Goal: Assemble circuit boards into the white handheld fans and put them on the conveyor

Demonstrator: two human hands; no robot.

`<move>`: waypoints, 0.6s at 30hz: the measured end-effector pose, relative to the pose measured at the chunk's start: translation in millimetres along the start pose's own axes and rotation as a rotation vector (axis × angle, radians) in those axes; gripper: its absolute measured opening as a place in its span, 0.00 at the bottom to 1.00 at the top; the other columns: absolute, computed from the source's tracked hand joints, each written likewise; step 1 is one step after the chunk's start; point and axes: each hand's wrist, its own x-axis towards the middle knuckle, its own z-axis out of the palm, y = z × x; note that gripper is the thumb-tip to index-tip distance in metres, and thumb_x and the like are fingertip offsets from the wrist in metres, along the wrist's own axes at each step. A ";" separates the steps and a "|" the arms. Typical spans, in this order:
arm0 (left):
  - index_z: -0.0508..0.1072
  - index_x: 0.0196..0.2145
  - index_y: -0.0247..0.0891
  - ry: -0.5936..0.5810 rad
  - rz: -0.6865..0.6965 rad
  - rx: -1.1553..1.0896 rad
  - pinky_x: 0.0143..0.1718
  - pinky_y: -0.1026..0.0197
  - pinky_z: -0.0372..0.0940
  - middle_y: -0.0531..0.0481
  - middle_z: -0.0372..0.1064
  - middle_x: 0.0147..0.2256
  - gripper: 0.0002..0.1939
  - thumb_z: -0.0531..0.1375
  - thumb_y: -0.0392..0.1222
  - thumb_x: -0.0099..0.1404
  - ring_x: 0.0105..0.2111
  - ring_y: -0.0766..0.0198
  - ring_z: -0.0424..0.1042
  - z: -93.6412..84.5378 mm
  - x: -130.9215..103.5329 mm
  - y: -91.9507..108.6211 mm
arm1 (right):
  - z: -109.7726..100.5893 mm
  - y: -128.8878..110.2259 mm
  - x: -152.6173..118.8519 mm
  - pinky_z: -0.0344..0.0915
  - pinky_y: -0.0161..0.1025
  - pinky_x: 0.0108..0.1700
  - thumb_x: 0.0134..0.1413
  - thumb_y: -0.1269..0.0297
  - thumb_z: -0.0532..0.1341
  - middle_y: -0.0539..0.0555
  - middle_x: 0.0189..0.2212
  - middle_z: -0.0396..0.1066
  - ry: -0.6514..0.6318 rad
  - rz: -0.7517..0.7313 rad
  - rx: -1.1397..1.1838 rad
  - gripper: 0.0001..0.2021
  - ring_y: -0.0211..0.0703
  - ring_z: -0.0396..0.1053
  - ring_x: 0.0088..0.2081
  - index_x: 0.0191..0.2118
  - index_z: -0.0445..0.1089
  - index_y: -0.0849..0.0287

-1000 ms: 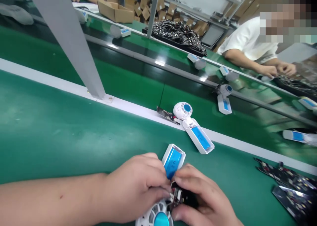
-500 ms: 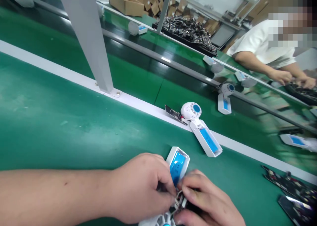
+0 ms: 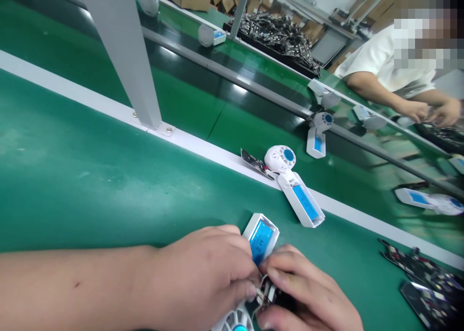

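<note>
A white handheld fan lies at the bottom, its round head (image 3: 237, 319) cut off by the frame edge and its opened handle (image 3: 261, 234) showing a blue battery. My left hand (image 3: 221, 273) is closed, thumb and fingers pinching thin wires (image 3: 259, 296) above the fan. My right hand (image 3: 311, 290) grips a small dark circuit board (image 3: 271, 292) with pale connectors, right beside the left fingertips. The fingers hide much of the board and the fan's middle. Farther off, another opened fan (image 3: 302, 200) rests across the white strip, a circuit board (image 3: 255, 164) wired to it.
Several circuit boards (image 3: 427, 278) lie at the right on the green table (image 3: 108, 191). A grey post (image 3: 123, 55) rises from the white strip. Beyond it, more fans (image 3: 317, 135) sit on the green belt. Across, a person (image 3: 377, 79) handles parts near a heaped tray (image 3: 275, 38).
Fans on the belt have shifted left. My hands stay at the fan; the right hand and the circuit board have turned slightly, showing more of the connectors.
</note>
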 end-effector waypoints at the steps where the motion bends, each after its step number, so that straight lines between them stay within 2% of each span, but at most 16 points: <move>1: 0.68 0.29 0.37 0.001 0.018 0.032 0.41 0.63 0.63 0.52 0.71 0.34 0.09 0.57 0.33 0.68 0.36 0.65 0.68 1.2 -0.8 -0.6 | -0.8 -0.2 0.6 0.76 0.42 0.44 0.58 0.63 0.67 0.54 0.43 0.76 -0.009 -0.004 -0.020 0.19 0.46 0.77 0.41 0.55 0.70 0.52; 5: 0.67 0.29 0.37 0.009 0.119 0.194 0.38 0.62 0.61 0.51 0.69 0.33 0.05 0.59 0.32 0.62 0.33 0.64 0.65 8.4 -3.6 -4.9 | -3.8 -1.4 4.9 0.75 0.45 0.48 0.59 0.63 0.67 0.56 0.44 0.77 -0.045 -0.067 -0.095 0.19 0.48 0.77 0.43 0.56 0.69 0.53; 9: 0.68 0.29 0.36 0.019 0.101 0.240 0.39 0.62 0.61 0.51 0.68 0.32 0.04 0.60 0.33 0.61 0.32 0.65 0.63 14.0 -5.3 -7.2 | -5.0 -3.3 6.7 0.75 0.45 0.49 0.61 0.62 0.66 0.56 0.45 0.78 -0.082 -0.089 -0.147 0.19 0.49 0.77 0.45 0.56 0.69 0.54; 18: 0.68 0.27 0.35 0.033 -0.013 -0.016 0.41 0.64 0.61 0.52 0.69 0.30 0.12 0.54 0.33 0.70 0.33 0.67 0.65 9.6 -1.0 1.7 | -2.8 -1.2 12.2 0.77 0.44 0.42 0.63 0.64 0.64 0.57 0.42 0.78 -0.088 -0.148 -0.121 0.17 0.48 0.77 0.41 0.56 0.69 0.55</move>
